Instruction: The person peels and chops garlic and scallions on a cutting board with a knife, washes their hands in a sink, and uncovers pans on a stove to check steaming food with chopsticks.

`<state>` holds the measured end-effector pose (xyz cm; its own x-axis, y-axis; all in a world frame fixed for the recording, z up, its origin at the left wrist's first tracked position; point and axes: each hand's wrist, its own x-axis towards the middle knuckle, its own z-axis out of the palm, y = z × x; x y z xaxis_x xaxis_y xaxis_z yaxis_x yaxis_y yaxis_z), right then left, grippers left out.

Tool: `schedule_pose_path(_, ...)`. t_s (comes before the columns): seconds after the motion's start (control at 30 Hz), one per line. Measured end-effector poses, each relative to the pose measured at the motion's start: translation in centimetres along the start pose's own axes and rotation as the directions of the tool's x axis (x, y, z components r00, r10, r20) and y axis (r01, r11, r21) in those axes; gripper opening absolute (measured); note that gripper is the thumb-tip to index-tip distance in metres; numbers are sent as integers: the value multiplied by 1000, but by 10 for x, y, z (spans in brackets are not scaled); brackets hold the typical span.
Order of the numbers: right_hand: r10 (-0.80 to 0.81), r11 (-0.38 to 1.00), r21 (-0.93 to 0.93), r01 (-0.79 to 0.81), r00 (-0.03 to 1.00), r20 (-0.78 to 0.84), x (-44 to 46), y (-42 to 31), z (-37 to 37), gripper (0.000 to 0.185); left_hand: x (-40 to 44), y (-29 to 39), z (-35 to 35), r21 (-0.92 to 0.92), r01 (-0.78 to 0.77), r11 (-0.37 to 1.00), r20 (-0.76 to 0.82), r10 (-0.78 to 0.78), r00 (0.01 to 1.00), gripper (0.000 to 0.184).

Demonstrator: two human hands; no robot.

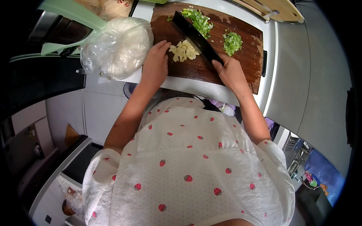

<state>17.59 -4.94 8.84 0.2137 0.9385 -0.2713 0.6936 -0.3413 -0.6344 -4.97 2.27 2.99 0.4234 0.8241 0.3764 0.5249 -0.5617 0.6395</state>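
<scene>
A dark-bladed knife is in my right hand, its blade slanting up and left across the brown cutting board. Against the left side of the blade lies a heap of pale sliced pieces, perhaps garlic. My left hand rests at the left of that heap, fingertips near the slices; its fingers look drawn together, and whether they hold a piece is too small to tell. Chopped greens lie beyond the blade, with a smaller green pile to the right.
Left of the board sits a clear plastic bag with something white inside. A green plastic frame stands at the upper left. Grey counter surface extends on the right. A wooden item is at the top right.
</scene>
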Motion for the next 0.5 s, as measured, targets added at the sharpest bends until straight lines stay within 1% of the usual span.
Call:
schedule_pose_path(0.03, -2, 1000, -21, 2, 1000, -6, 0, 0, 0, 24, -6, -2, 7, 3, -2, 1000, -2, 2, 1000, 36)
schedule_pose_path(0.1, 3, 1000, -21, -4, 1000, -8, -2, 2, -2, 24, -18, -6, 22, 78, 162, 984, -54, -158, 986, 43)
schedule_pose_path(0.13, 9, 1000, -25, -9, 1000, -4, -4, 4, -3, 24, -21, -13, 28, 75, 187, 980, -38, -185, 982, 48)
schedule_pose_path(0.17, 13, 1000, -27, -13, 1000, -6, -5, 5, -4, 24, -24, -17, 38, 71, 186, 980, -35, -184, 982, 48)
schedule_pose_path(0.23, 6, 1000, -17, -7, 1000, -19, -7, 7, -2, 25, -23, -12, 53, 139, 162, 977, -74, -153, 985, 49)
schedule_pose_path(0.27, 4, 1000, -19, -4, 1000, -18, -7, 7, -1, 25, -20, -9, 61, 57, 148, 987, -33, -146, 989, 50)
schedule_pose_path(0.3, 3, 1000, -27, -3, 1000, -22, -8, 8, 0, 25, -17, -5, 65, 57, 149, 987, -38, -147, 988, 50)
schedule_pose_path(0.33, 4, 999, -37, -5, 1000, -26, -8, 9, -1, 25, -13, 1, 67, -115, 130, 985, -58, -138, 989, 50)
schedule_pose_path(0.37, 5, 999, -42, -6, 1000, -27, -9, 9, -2, 25, -11, 4, 70, -286, 105, 953, -77, -132, 988, 50)
schedule_pose_path(0.4, 13, 999, -49, -14, 1000, -19, -10, 9, -3, 25, -11, 3, 70, -290, 106, 951, -75, -133, 988, 50)
schedule_pose_path(0.47, 25, 998, -52, -26, 1000, -15, -12, 8, -6, 25, -11, -5, 65, -200, 131, 971, -180, -167, 969, 49)
schedule_pose_path(0.5, 41, 997, -59, -42, 999, -10, -13, 8, -7, 25, -12, -6, 62, -200, 131, 971, -176, -168, 970, 49)
